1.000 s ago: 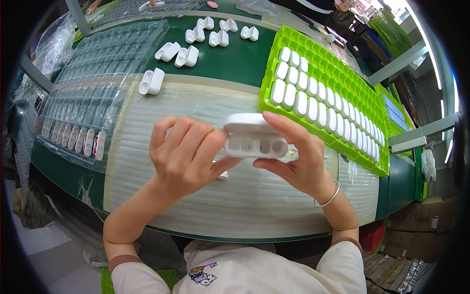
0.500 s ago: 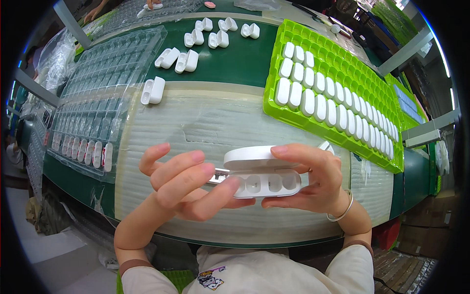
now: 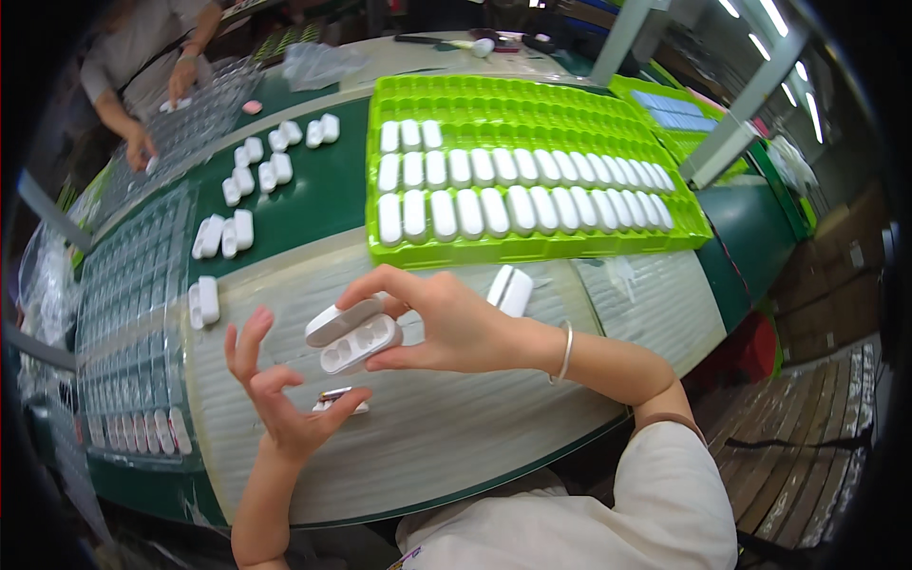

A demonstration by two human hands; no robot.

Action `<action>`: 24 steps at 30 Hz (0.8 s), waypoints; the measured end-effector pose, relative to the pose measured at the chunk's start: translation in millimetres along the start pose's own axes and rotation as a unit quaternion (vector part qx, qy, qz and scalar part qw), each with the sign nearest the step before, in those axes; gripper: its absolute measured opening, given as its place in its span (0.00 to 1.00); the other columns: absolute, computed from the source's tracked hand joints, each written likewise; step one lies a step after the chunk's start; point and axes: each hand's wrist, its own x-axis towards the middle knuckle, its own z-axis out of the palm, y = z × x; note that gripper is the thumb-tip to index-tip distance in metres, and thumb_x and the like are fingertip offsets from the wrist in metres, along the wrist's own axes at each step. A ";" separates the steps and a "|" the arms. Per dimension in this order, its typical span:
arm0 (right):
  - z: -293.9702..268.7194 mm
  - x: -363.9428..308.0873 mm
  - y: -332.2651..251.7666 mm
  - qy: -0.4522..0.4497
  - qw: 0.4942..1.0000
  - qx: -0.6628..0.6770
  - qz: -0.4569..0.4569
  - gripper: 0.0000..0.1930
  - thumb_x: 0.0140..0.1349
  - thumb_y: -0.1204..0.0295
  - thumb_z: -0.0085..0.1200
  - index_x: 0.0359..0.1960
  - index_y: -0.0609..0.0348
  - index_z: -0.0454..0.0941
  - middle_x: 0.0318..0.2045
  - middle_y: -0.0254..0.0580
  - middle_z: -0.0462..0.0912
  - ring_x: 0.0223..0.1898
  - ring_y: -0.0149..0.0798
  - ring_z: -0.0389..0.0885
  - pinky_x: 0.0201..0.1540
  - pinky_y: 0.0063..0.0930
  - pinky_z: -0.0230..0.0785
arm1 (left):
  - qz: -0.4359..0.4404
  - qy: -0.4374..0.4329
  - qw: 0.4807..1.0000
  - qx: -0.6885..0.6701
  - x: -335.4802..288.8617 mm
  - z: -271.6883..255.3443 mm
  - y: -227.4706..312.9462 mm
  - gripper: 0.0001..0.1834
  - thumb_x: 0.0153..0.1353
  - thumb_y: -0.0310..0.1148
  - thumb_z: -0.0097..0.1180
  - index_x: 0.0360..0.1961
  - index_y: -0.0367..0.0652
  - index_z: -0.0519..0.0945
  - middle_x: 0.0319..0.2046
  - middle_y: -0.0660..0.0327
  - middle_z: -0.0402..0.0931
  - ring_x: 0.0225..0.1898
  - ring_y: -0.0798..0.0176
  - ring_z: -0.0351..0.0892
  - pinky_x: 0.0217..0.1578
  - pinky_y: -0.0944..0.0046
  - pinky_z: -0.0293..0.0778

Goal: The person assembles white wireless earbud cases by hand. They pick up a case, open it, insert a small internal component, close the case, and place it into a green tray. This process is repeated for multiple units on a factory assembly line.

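My right hand (image 3: 445, 319) grips a white earbud charging case (image 3: 353, 353) with its lid tipped up, fingers on the lid and thumb under the body. Rounded hollows show inside the case. My left hand (image 3: 293, 410) is just left of it and below, fingers spread and holding nothing. Behind the left thumb, a small white piece with a shiny metal part (image 3: 332, 403) lies on the mat, partly hidden. Beyond my right wrist rests another white case (image 3: 513, 293) on the mat.
A green tray (image 3: 541, 250) with rows of white cases stands behind my right hand. Several opened white cases (image 3: 243, 230) sit on the green tabletop (image 3: 328, 190) to the left. Clear plastic trays (image 3: 128, 285) line the left edge. Across the table, a person's hands (image 3: 141, 144) work.
The view has swung to the right. My left hand has come away from the case, which stays in my right hand with its lid up.
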 end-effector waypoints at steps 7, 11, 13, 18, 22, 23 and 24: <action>-100.2 -47.2 35.3 0.198 0.979 -0.002 0.041 0.34 0.50 0.80 0.60 0.59 0.54 0.58 0.45 0.40 0.74 0.46 0.32 0.76 0.47 0.22 0.70 | -0.087 -0.056 0.995 0.004 -9.6 4.8 -19.1 0.26 0.51 0.42 0.59 0.46 0.44 0.62 0.52 0.50 0.66 0.57 0.50 0.61 0.61 0.43 0.43; -194.0 -126.3 55.3 0.319 0.943 -0.017 0.096 0.20 0.47 0.83 0.59 0.43 0.58 0.69 0.41 0.39 0.77 0.44 0.33 0.76 0.47 0.24 0.70 | -0.139 -0.052 0.988 -0.031 -11.2 14.2 -24.6 0.23 0.51 0.34 0.56 0.48 0.42 0.64 0.51 0.51 0.67 0.56 0.50 0.62 0.61 0.44 0.45; -232.3 -159.7 65.5 0.335 0.931 -0.071 0.126 0.21 0.47 0.84 0.58 0.44 0.58 0.70 0.40 0.37 0.77 0.42 0.31 0.76 0.45 0.23 0.70 | -0.143 -0.052 0.988 -0.024 -11.5 11.8 -27.2 0.23 0.51 0.31 0.55 0.48 0.42 0.64 0.51 0.52 0.68 0.55 0.50 0.63 0.61 0.44 0.46; -309.3 -221.4 60.7 0.296 0.862 -0.292 0.289 0.16 0.43 0.87 0.57 0.36 0.60 0.74 0.34 0.36 0.78 0.37 0.31 0.77 0.42 0.24 0.70 | -0.143 -0.060 0.988 -0.012 -13.5 14.3 -31.4 0.21 0.51 0.27 0.54 0.47 0.41 0.65 0.50 0.52 0.68 0.54 0.51 0.64 0.60 0.46 0.47; -347.9 -245.8 71.3 0.225 0.832 -0.391 0.323 0.14 0.39 0.88 0.56 0.29 0.60 0.77 0.33 0.38 0.79 0.37 0.35 0.77 0.42 0.27 0.69 | -0.162 -0.045 0.986 -0.020 -13.8 16.0 -35.1 0.19 0.51 0.24 0.53 0.45 0.39 0.66 0.50 0.52 0.68 0.54 0.53 0.65 0.58 0.52 0.53; -351.4 -247.9 73.1 0.202 0.830 -0.403 0.329 0.14 0.39 0.89 0.56 0.29 0.59 0.77 0.33 0.39 0.79 0.37 0.36 0.77 0.42 0.28 0.69 | -0.169 -0.041 0.985 -0.020 -13.8 16.1 -35.1 0.19 0.50 0.23 0.53 0.45 0.39 0.67 0.49 0.52 0.68 0.53 0.53 0.65 0.58 0.54 0.54; -354.0 -249.6 75.7 0.179 0.827 -0.414 0.336 0.14 0.38 0.89 0.55 0.28 0.59 0.77 0.34 0.39 0.79 0.37 0.37 0.77 0.43 0.28 0.69 | -0.175 -0.037 0.984 -0.021 -14.1 16.1 -35.1 0.19 0.50 0.23 0.53 0.45 0.39 0.67 0.49 0.52 0.68 0.53 0.53 0.65 0.57 0.55 0.55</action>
